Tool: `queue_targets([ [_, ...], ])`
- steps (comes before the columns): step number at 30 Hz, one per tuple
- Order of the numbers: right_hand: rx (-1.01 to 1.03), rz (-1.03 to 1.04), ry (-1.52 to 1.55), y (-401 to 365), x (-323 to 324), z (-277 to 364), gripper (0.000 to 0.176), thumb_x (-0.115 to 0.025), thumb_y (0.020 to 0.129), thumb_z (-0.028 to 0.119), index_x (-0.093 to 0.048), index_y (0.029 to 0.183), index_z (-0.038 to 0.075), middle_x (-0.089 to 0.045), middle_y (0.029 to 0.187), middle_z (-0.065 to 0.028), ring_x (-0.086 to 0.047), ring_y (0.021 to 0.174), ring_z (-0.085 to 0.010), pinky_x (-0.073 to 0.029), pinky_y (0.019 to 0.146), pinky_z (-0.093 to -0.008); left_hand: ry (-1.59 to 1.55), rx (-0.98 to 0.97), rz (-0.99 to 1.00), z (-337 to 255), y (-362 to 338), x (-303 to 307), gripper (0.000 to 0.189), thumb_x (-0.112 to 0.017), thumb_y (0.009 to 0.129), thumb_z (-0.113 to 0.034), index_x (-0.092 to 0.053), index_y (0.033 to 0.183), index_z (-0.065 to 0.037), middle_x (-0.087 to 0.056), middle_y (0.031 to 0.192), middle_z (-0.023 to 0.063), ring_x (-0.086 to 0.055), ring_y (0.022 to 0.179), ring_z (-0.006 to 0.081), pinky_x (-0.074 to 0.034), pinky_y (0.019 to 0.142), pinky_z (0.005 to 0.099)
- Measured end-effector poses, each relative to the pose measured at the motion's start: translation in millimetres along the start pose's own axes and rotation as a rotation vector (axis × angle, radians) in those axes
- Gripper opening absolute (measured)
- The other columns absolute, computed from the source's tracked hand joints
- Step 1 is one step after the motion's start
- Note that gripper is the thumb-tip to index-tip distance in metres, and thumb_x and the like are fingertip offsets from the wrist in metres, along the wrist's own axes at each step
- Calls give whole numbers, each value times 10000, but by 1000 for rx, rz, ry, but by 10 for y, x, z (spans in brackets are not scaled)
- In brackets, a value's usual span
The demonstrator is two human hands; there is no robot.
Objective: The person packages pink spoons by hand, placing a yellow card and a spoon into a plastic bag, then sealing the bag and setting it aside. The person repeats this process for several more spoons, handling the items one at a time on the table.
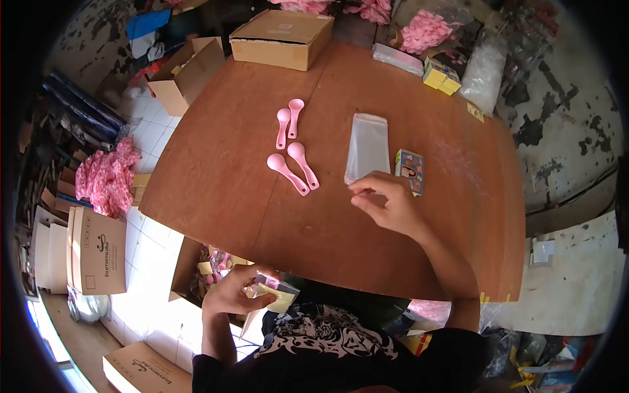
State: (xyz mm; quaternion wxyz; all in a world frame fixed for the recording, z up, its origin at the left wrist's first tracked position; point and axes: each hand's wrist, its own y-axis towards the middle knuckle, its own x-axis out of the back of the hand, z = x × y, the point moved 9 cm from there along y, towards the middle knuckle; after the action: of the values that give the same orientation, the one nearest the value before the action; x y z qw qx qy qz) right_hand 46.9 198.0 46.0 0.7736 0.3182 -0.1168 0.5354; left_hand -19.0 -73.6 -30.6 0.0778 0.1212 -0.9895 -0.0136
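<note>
My left hand [239, 289] is below the table's front edge, its fingers closed on a small clear packet [278, 293] with a yellow card and something pink in it. Over the table, my right hand [386, 202] has its thumb and fingertips pinched near the lower end of a stack of clear plastic bags [368, 147]; whether anything thin is between them is too small to tell. Just right of the stack lies a small patterned box [409, 171]. Several pink spoons [296, 164] lie on the brown table [216, 164], left of the bags.
An open carton [187, 268] holding pink and yellow items stands below the table's front left edge. A closed cardboard box [282, 36] sits at the back. Yellow boxes [441, 76] and a clear packet [398, 59] lie back right. More cartons [97, 251] stand left.
</note>
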Motion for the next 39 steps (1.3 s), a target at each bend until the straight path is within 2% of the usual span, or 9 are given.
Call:
queue_targets([
  [2, 121, -37, -474, 151, 222, -58, 128, -735, 808, 57, -713, 933, 45, -697, 852, -90, -688, 743, -214, -528, 666, -321, -29, 67, -34, 376, -388, 153, 420, -740, 756, 83, -604, 1142, -8, -669, 1065, 86, -639, 1015, 138, -502, 853, 273],
  [7, -101, 263, -471, 386, 266, -575, 118, -770, 750, 128, -736, 815, 35, -714, 788, -119, -698, 718, -243, -532, 649, -344, -182, 493, -429, 1484, -1229, 574, 683, -887, 667, -31, -529, 1248, -2, -606, 1223, 93, -574, 1137, 187, -467, 959, 315],
  [10, -228, 386, -447, 421, 212, -762, 104, -763, 742, 107, -749, 810, 29, -713, 776, -116, -688, 706, -246, -536, 661, -351, 937, 727, -514, 1669, -1621, 845, 840, -896, 652, -98, -459, 1365, -21, -651, 1182, 139, -631, 1116, 286, -514, 956, 368],
  [14, -192, 412, -494, 444, 217, -811, 117, -714, 753, 72, -748, 845, 9, -724, 809, -142, -701, 725, -262, -539, 670, -350, 1023, 710, -451, 1561, -1485, 943, 710, -861, 726, -121, -513, 1333, 2, -682, 1098, 143, -687, 1012, 323, -564, 879, 374],
  [16, -141, 387, -463, 434, 220, -821, 139, -686, 762, 62, -741, 870, -5, -724, 838, -165, -708, 754, -281, -539, 683, -357, -208, 508, 8, 1051, -833, 372, 518, -814, 815, -169, -587, 1236, 31, -682, 1068, 170, -711, 904, 331, -587, 806, 349],
  [20, -136, 387, -449, 409, 231, -825, 142, -648, 789, 59, -741, 877, -1, -718, 843, -173, -704, 774, -300, -539, 701, -367, -55, -656, 660, -1073, -121, -181, 281, -746, 899, -206, -649, 1002, 36, -665, 954, 164, -691, 754, 278, -546, 662, 342],
  [24, -70, 360, -625, 388, 221, -870, 142, -591, 768, 84, -723, 764, 33, -680, 731, -168, -655, 685, -349, -521, 691, -436, -5, -1171, 1095, -2065, -794, -349, 331, -586, 1002, -303, -600, 902, 12, -580, 776, 105, -604, 655, 247, -498, 567, 348],
  [27, -6, 329, -649, 383, 211, -773, 137, -595, 770, 95, -719, 750, 40, -681, 730, -162, -653, 682, -354, -523, 699, -449, 337, -1139, 1188, -2337, -1110, -652, 239, -586, 901, -283, -625, 707, -149, -623, 742, 16, -619, 691, 185, -454, 627, 356],
  [39, 85, 78, -570, 380, 440, -484, 74, -669, 835, 73, -712, 850, 14, -700, 809, -140, -672, 712, -291, -521, 656, -372, 184, -974, 1430, -2584, -406, -920, 229, -603, 907, -299, -691, 944, -91, -706, 913, 154, -676, 835, 315, -494, 709, 471],
])
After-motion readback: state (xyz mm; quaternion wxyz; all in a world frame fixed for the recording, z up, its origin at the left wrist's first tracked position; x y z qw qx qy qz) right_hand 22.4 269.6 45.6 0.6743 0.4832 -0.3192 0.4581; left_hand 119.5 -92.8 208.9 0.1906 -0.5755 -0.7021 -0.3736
